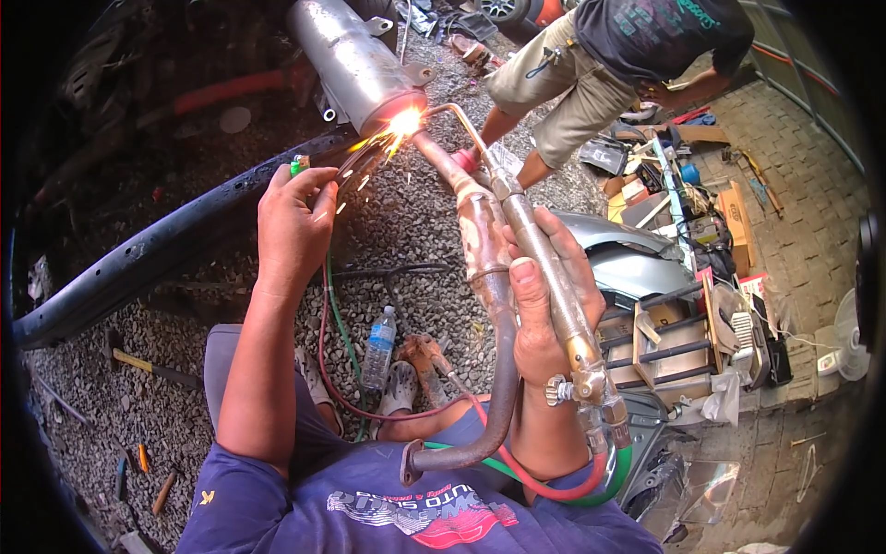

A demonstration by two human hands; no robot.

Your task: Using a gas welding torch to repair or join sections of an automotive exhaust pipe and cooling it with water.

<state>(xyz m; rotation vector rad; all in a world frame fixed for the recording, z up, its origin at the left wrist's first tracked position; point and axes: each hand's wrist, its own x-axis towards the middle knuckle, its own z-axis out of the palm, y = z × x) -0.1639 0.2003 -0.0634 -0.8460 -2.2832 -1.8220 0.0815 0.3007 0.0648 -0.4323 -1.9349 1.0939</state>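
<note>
Your right hand (544, 295) is wrapped tight round the brass-coloured gas torch handle (554, 282), thumb up along the barrel. The torch's thin bent tip tube (466, 120) runs up to a bright flame point (404, 122) throwing sparks. A red hose (554, 485) and a green hose (616, 471) leave the valve end below your wrist.

Your left hand (293, 229) is pinched shut on a thin filler rod (355, 164) — its far end sits right at the flame. A small green object (297, 166) shows at your fingertips; can't tell what it is.

The flame sits on the joint where the rusty, heat-stained curved exhaust pipe (487, 268) meets the silver cylindrical muffler (346, 55). The pipe bends down across your lap — its flanged open end (411, 462) lies just above your blue printed shirt (406, 508).

Around you: grey gravel ground (138, 397), a long black curved bar (157, 249) to your left, a clear plastic water bottle (378, 346) upright between your legs, a wooden-handled hammer (148, 367) lying on the gravel. Beyond the muffler a second person in khaki shorts (563, 83) stands near scattered tools and boxes (688, 194) on paving.
</note>
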